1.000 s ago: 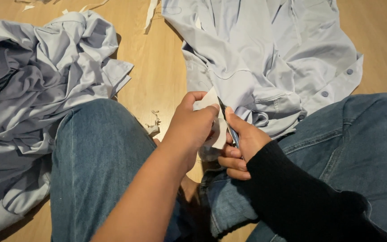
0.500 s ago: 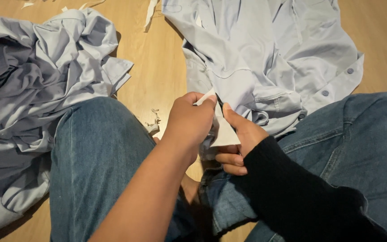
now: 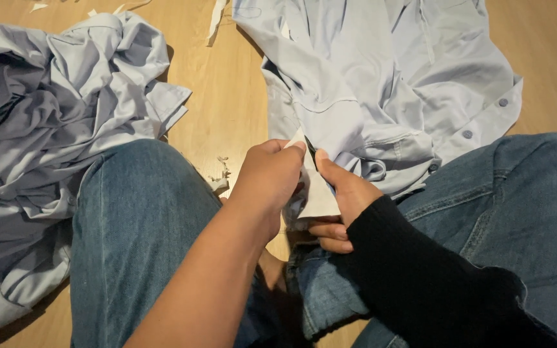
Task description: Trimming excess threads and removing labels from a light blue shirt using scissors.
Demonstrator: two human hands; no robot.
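A light blue button shirt (image 3: 388,84) lies spread on the wooden floor in front of me, its lower edge bunched against my right knee. Both hands meet at that edge, between my jeans-clad legs. My left hand (image 3: 269,177), with a bare forearm, pinches the top of a white fabric piece (image 3: 319,196) attached to the shirt. My right hand (image 3: 343,196), in a black sleeve, grips the same piece from the other side with its thumb on top. A thin dark sliver shows between the thumbs; I cannot tell what it is.
A crumpled pile of light blue shirts (image 3: 53,109) covers the floor at the left, against my left leg (image 3: 136,219). Small white scraps (image 3: 222,171) lie on the wood near my left knee. A white strip (image 3: 217,16) lies at the top.
The white piece, held up and open a second ago, has been folded down between my thumbs. Both hands stay in nearly the same place.
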